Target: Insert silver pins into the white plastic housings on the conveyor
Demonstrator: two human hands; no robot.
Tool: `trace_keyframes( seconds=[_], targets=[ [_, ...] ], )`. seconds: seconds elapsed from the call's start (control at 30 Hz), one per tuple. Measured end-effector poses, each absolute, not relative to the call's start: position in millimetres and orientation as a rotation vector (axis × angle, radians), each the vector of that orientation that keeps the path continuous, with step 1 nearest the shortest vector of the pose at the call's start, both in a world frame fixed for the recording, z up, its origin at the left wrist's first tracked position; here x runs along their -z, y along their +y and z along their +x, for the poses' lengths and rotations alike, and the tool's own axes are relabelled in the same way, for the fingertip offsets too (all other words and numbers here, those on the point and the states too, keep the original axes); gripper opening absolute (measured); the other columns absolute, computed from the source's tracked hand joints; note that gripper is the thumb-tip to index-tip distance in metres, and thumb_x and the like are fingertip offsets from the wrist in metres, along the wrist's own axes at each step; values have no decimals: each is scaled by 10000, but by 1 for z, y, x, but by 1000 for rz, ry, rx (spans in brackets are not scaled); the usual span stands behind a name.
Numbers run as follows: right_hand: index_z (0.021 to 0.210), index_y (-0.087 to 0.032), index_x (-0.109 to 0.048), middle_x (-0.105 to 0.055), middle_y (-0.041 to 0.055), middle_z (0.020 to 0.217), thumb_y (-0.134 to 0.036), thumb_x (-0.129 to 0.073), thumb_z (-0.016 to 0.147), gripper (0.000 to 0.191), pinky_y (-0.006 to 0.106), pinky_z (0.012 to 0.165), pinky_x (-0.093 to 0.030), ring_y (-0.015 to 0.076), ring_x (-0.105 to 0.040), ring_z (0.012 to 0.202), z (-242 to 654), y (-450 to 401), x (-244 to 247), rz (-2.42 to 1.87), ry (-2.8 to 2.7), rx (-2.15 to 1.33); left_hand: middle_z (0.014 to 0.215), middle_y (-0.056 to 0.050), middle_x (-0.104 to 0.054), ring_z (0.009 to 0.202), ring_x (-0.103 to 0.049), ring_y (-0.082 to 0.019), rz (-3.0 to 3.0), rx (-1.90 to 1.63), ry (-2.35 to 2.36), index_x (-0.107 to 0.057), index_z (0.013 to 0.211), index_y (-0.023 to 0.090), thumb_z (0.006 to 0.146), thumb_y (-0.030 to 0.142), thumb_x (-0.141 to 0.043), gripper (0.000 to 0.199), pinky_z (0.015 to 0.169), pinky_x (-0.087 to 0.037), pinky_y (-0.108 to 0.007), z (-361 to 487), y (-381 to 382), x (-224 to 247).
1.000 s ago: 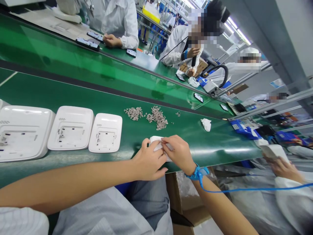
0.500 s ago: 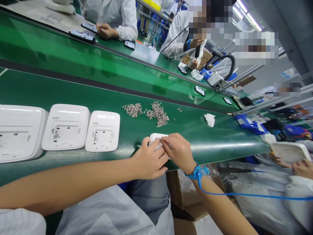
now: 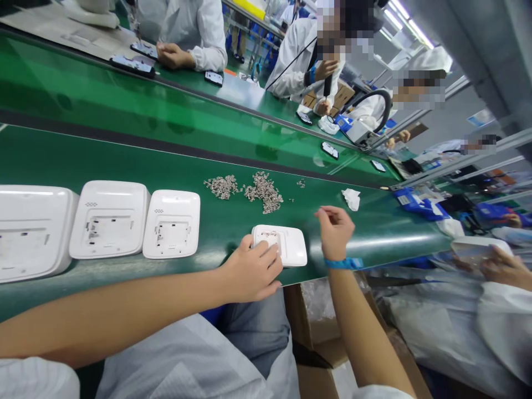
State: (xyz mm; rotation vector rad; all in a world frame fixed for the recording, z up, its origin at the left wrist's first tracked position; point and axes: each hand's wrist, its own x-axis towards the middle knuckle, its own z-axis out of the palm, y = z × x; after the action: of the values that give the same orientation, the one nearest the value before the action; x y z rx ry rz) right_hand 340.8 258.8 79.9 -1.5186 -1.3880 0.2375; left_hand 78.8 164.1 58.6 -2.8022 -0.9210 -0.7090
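Head view: a green belt (image 3: 124,160) is seen running across the frame, and on it, well to the left of the left hand (image 3: 251,271), three white housings (image 3: 108,218) are laid side by side, open faces up. A smaller white housing (image 3: 286,244) is lying flat near the belt's front edge and is pressed down at its left end by the left hand, whose fingers (image 3: 268,252) are spread over its recess; it is steadied rather than gripped all round. The right hand (image 3: 334,230) is raised just to the right of that housing, clear of it, with thumb and forefinger pinched together; whether anything is held between them cannot be told. A blue wrist strap (image 3: 344,263) is worn on the right wrist. Beyond both hands, a pile of screws (image 3: 264,192) is scattered on the belt, and a crumpled white scrap (image 3: 351,198) is lying behind the right hand. Other people in white coats (image 3: 199,27) are seated along the belt's far side.
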Motion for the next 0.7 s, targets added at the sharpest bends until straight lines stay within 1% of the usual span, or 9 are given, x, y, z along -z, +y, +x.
trace_keyframes(
  seconds=[0.07, 0.17, 0.27, 0.33, 0.47, 0.53, 0.63, 0.7],
  targets=[
    [854, -164, -637, -663, 50, 712, -523, -630, 801, 363, 333, 680, -521, 190, -652, 692, 355, 272, -59, -1572, -1321, -344, 1331, -146, -607, 1084, -533, -280, -2796, 693, -918, -603, 1219, 121, 999, 448, -480, 412, 824, -321, -475, 79, 165, -59],
    [821, -162, -629, -659, 45, 688, -529, -607, 810, 368, 309, 669, -500, 173, -635, 667, 363, 278, -40, -1598, -1334, -403, 1344, -142, -599, 1096, -531, -282, -2790, 661, -889, -598, 1234, 120, 991, 405, -494, 389, 838, -326, -475, 79, 165, -60],
    [831, -155, -666, -684, 49, 704, -488, -677, 778, 337, 299, 674, -482, 175, -640, 679, 363, 276, -38, -1626, -1401, -464, 1363, -158, -586, 1104, -538, -303, -2793, 637, -883, -600, 1237, 115, 976, 440, -527, 423, 868, -334, -474, 79, 166, -62],
    [836, -156, -677, -690, 48, 708, -477, -682, 779, 326, 298, 675, -478, 178, -642, 681, 362, 274, -41, -1639, -1430, -476, 1368, -178, -579, 1096, -548, -317, -2789, 619, -857, -603, 1230, 109, 973, 484, -535, 460, 879, -347, -474, 79, 165, -64],
    [835, -164, -673, -692, 46, 711, -490, -656, 795, 329, 298, 669, -475, 178, -638, 685, 361, 274, -43, -1647, -1450, -477, 1280, -200, -622, 1021, -588, -310, -2750, 593, -676, -610, 1193, 94, 954, 519, -562, 490, 880, -396, -470, 80, 159, -66],
    [832, -167, -673, -694, 47, 716, -492, -651, 797, 328, 299, 674, -477, 178, -639, 691, 361, 274, -43, -1643, -1456, -478, 1204, -194, -657, 992, -612, -298, -2661, 621, -616, -609, 1189, 93, 949, 431, -599, 415, 874, -415, -457, 82, 151, -66],
    [830, -166, -675, -696, 50, 721, -483, -649, 798, 320, 299, 677, -481, 177, -638, 688, 359, 273, -44, -1628, -1458, -477, 1050, -155, -702, 904, -649, -264, -2530, 726, -542, -620, 1126, 98, 927, 227, -618, 237, 842, -436, -427, 84, 139, -71],
    [834, -163, -678, -696, 52, 721, -477, -644, 800, 317, 298, 673, -482, 174, -635, 679, 358, 273, -45, -1618, -1456, -477, 968, -130, -708, 807, -646, -238, -2545, 850, -511, -615, 1070, 99, 920, 176, -600, 170, 791, -451, -412, 84, 134, -81]
  ],
)
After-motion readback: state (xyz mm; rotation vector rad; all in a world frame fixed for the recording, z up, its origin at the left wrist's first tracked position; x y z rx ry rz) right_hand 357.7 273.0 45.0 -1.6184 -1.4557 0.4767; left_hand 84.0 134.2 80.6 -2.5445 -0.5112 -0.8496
